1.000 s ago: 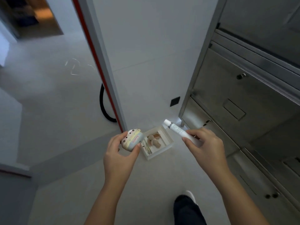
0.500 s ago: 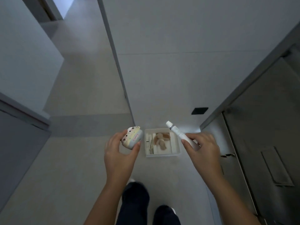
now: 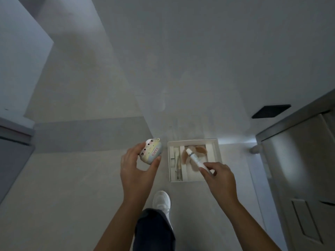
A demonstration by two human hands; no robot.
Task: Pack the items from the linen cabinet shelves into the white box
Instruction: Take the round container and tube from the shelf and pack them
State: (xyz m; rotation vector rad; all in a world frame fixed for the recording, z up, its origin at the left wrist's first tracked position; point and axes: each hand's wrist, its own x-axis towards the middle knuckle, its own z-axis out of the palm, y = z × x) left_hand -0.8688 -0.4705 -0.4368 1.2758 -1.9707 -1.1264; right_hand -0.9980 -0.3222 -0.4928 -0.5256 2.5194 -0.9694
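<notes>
The white box [image 3: 216, 158] sits open on the floor against the far wall, so the right hand [image 3: 220, 175] fingers grip a white tube [image 3: 196, 160] above it, while the left hand [image 3: 135, 166] fingers clasp a cat-faced case [image 3: 151, 153] just left of it, probably awaiting its turn.

1. The cat case [image 3: 151, 153] looks like smooth, slightly glossy plastic.
2. The tube [image 3: 196, 160] is smooth white plastic with a sheen.
3. The box [image 3: 219, 156] looks like matt white card.
4. The cabinet [image 3: 297, 160] is brushed metal.
5. The floor [image 3: 76, 187] is smooth, matt tile.
6. The shoe [image 3: 161, 200] looks like white cloth.
</notes>
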